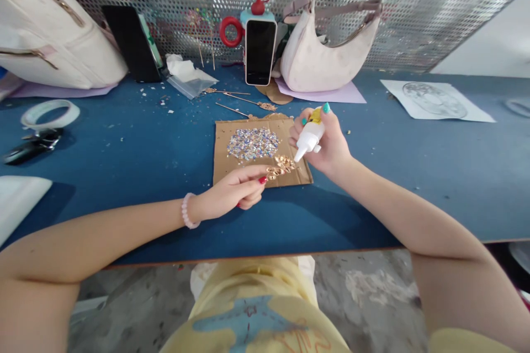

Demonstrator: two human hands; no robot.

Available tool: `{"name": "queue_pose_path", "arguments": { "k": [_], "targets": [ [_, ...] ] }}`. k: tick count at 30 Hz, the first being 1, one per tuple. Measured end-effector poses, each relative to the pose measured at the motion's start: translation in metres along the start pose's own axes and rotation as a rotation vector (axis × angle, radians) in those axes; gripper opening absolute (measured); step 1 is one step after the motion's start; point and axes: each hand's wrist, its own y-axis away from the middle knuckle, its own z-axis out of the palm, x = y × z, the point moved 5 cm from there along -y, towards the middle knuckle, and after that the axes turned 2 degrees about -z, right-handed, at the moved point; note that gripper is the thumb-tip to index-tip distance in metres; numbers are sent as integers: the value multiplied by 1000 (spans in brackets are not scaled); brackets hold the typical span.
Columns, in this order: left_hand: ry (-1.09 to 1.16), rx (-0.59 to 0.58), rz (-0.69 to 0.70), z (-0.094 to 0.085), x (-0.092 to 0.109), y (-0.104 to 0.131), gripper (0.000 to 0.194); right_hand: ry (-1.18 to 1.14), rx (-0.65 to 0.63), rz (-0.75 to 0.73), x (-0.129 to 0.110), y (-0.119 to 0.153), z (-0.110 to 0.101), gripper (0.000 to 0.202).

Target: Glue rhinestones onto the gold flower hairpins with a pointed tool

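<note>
Between the fingertips of my left hand (pixel 238 187) is a gold metal hairpin ornament (pixel 284 165) with leaf-like openwork, held over the near edge of a cardboard sheet (pixel 223 171). My right hand (pixel 329 140) grips a white glue bottle (pixel 309 137) with a yellow label, tipped nozzle down. The nozzle tip is close to the ornament's right end; whether it touches I cannot tell. On the cardboard, just beyond my left hand, lies a heap of small multicoloured chips (pixel 253 144).
Gold hairpins (pixel 265 106) lie behind the cardboard. Farther back are a phone (pixel 260 52) propped upright, a white handbag (pixel 331 60) and a plastic bag (pixel 190 83). Tape (pixel 49 115) and a black-handled tool (pixel 33 146) lie left; a printed sheet (pixel 434 100) lies right.
</note>
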Motion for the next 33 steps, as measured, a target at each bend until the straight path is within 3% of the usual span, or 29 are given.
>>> {"name": "queue_pose_path", "arguments": {
  "k": [5, 11, 20, 28, 33],
  "targets": [
    [-21, 35, -88, 1, 0, -4, 14, -145, 31, -45, -2, 1, 1, 52],
    [-88, 50, -277, 1, -1, -1, 21, -131, 68, 3, 0, 4, 2, 48],
    [-161, -7, -228, 5, 1, 4, 18, -138, -45, -30, -12, 12, 15, 33],
    [-205, 11, -186, 9, 4, 7, 20, -192, -173, -81, -23, 17, 27, 41],
    [-204, 12, -308, 13, 3, 13, 29, -118, -180, -78, -27, 20, 32, 37]
  ]
}}
